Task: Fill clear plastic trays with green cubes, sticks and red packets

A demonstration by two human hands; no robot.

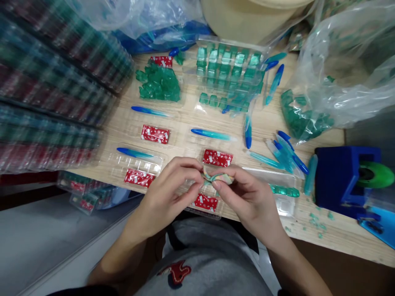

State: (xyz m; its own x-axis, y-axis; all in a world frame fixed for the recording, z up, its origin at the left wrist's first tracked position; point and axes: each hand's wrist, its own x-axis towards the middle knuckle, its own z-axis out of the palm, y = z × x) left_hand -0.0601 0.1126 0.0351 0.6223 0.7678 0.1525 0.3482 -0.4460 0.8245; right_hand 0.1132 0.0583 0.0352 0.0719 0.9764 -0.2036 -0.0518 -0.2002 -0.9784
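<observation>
At the left, blurred stacks (52,86) of clear packs rise beside the desk (182,154), where blue pens (135,152) and red packets (139,177) with white marks lie in clear trays. The left hand (174,193) comes next, thumb and fingertips pinched together on the left end of a strip (220,177). The strip is held above the desk between both hands, near the person's front. It is small, thin and crumpled, pale green with teal and with yellow-orange along its folds; its middle is narrow and looks twisted, while its right part spreads wider and flatter. Whether it is cloth or film, I cannot tell. The right hand (251,195) has its grip, thumb against finger, clamped on that wider part. Farther right are green pieces (284,190) in a tray, then a blue tape dispenser (335,181).
</observation>
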